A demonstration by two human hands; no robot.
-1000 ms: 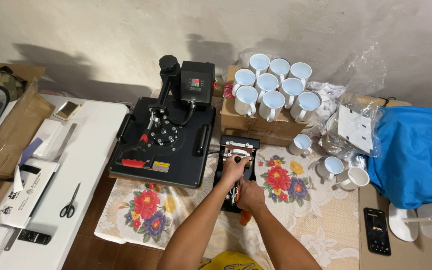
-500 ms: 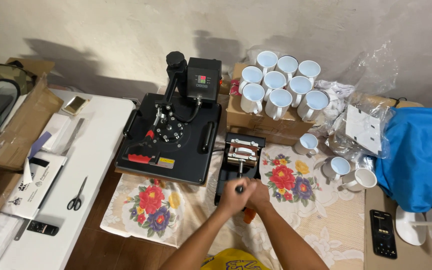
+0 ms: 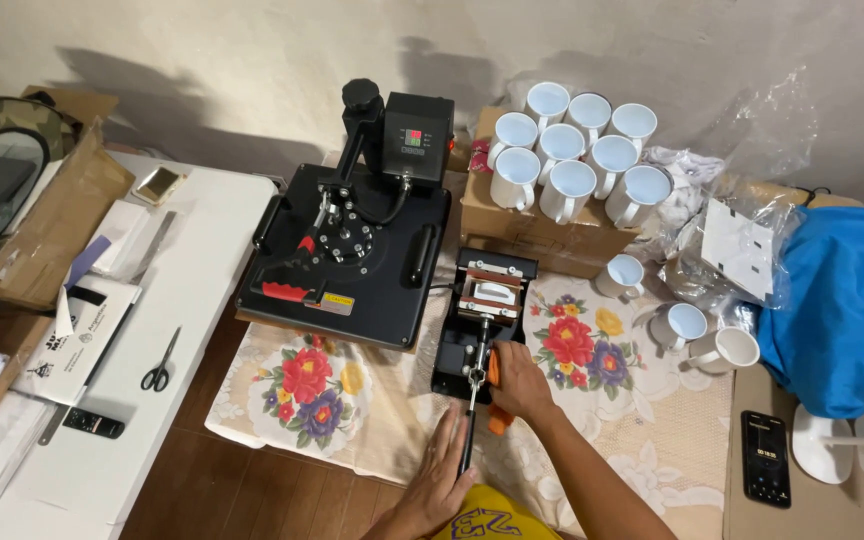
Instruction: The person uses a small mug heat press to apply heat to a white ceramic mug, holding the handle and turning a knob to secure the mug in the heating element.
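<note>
My left hand [image 3: 444,478] lies with fingers loose and flat along the black lever [image 3: 472,420] of the mug press [image 3: 480,325], palm beside its grip end. My right hand [image 3: 518,380] is curled over something orange [image 3: 495,392] just right of the press; the grasp looks closed, what it is I cannot tell. The press sits on the flowered cloth [image 3: 592,400], near its front edge. Hard against its left stands the big flat press [image 3: 347,255]. Behind it, a box [image 3: 527,230] topped with white mugs [image 3: 572,150]; to its right, three loose mugs [image 3: 687,325], then a blue cloth [image 3: 842,300]. A phone [image 3: 763,458] lies further right and nearer me. Far left of the press, scissors [image 3: 160,365] on the white table [image 3: 202,250]. Bare cloth right of the press gives room.
</note>
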